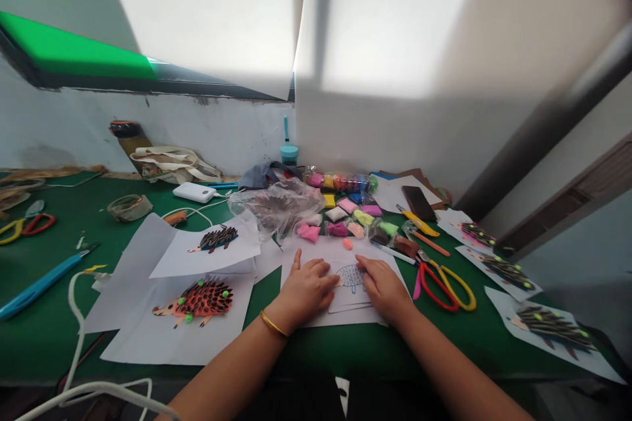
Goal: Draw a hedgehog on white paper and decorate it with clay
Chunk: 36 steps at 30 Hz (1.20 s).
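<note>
A small sheet of white paper with a hedgehog drawn in blue outline (351, 276) lies in front of me on a larger white sheet (316, 324). My left hand (307, 284) rests on the paper, thumb apart and fingers stretched toward the hedgehog's face, which looks peach coloured. What lies under those fingertips is hidden. Across from it, my right hand (384, 284) lies on the drawing's right side, fingers extended and covering the hedgehog's rear. A small lump of peach clay (347, 245) sits just beyond the drawing.
Several clay packets (337, 229) lie beyond the paper, beside a crumpled plastic bag (279, 204). To the right are scissors (451, 289), a yellow cutter (419, 222) and a phone (419, 202). Finished hedgehog pictures (200, 302) flank both sides. A blue cutter (42, 284) lies left.
</note>
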Each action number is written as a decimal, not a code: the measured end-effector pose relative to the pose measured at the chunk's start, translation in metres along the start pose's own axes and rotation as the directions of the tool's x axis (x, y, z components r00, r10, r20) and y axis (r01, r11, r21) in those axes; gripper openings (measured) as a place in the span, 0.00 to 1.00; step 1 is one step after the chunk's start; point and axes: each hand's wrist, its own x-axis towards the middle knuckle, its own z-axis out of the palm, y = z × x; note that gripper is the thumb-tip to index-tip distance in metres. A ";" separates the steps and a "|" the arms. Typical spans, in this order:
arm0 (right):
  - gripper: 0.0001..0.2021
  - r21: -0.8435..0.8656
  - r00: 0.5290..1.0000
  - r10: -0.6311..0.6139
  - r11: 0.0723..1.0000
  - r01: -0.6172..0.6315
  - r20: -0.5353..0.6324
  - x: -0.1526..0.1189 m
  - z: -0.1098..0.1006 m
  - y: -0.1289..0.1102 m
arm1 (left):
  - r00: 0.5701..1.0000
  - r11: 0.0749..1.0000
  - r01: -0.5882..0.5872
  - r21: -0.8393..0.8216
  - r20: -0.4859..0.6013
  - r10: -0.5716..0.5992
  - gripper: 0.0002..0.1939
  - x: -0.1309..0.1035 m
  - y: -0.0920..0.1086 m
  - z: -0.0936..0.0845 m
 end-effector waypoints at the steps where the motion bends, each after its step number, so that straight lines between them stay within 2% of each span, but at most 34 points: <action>1: 0.23 -0.001 1.000 0.002 1.000 -0.002 0.004 0.000 0.000 0.000 | 1.000 1.000 0.002 0.007 -0.002 -0.002 0.13 0.000 0.001 0.000; 6: 0.24 -0.021 1.000 -0.002 1.000 0.002 0.009 0.000 0.001 -0.001 | 1.000 1.000 0.010 0.009 -0.004 -0.010 0.12 0.001 0.002 -0.001; 11: 0.24 -0.030 1.000 -0.004 1.000 0.004 0.022 0.000 0.002 0.000 | 1.000 1.000 0.023 -0.008 0.002 -0.023 0.17 0.001 0.001 0.001; 20: 0.23 -0.057 0.999 0.002 0.998 0.000 0.033 0.000 0.003 0.001 | 0.999 0.998 0.031 0.055 0.039 -0.033 0.16 0.001 0.006 0.000; 25: 0.23 -0.073 0.999 0.001 0.997 0.001 0.033 0.000 0.001 -0.001 | 0.998 0.998 0.049 0.031 0.033 -0.050 0.20 0.001 0.005 0.002; 30: 0.23 -0.063 0.999 0.008 0.998 -0.006 0.034 0.000 0.002 -0.002 | 0.998 0.997 0.036 0.064 0.047 -0.039 0.17 0.001 0.007 0.001; 36: 0.23 -0.056 0.999 0.016 0.998 -0.013 0.050 0.000 0.003 0.000 | 0.997 0.996 0.055 0.067 0.048 -0.058 0.17 0.001 0.008 0.002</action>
